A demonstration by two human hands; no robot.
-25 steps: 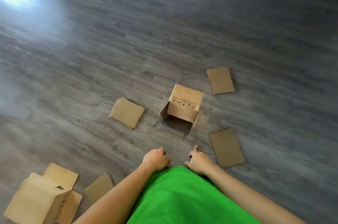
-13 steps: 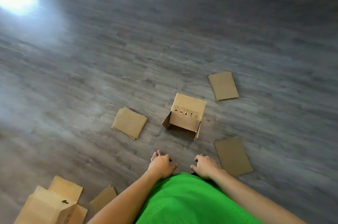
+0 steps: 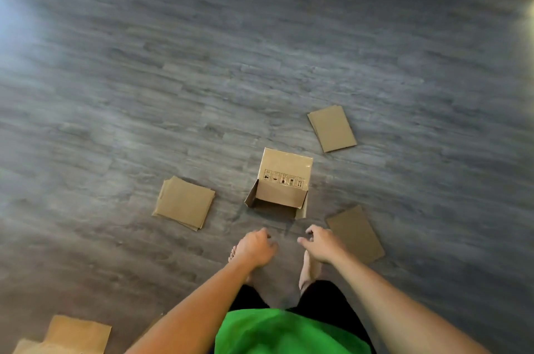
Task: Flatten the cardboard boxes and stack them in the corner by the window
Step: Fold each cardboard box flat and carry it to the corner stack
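Both hands hold nothing. The left hand (image 3: 255, 248) and right hand (image 3: 322, 243) reach forward side by side, apart, fingers loosely curled, above the grey wood-grain floor (image 3: 202, 64). Just ahead, not touched, lies the open brown cardboard box (image 3: 284, 184) on its side, printed handling symbols on top, opening facing the person. Flattened brown cardboard pieces lie left (image 3: 185, 203), right (image 3: 357, 233) and beyond (image 3: 332, 128).

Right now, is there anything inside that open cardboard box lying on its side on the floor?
The brown cardboard box with printed symbols opens toward the person, but its top flap hangs over the mouth. The strip visible beneath is dark shadow; nothing shows there, and the deeper inside is hidden.
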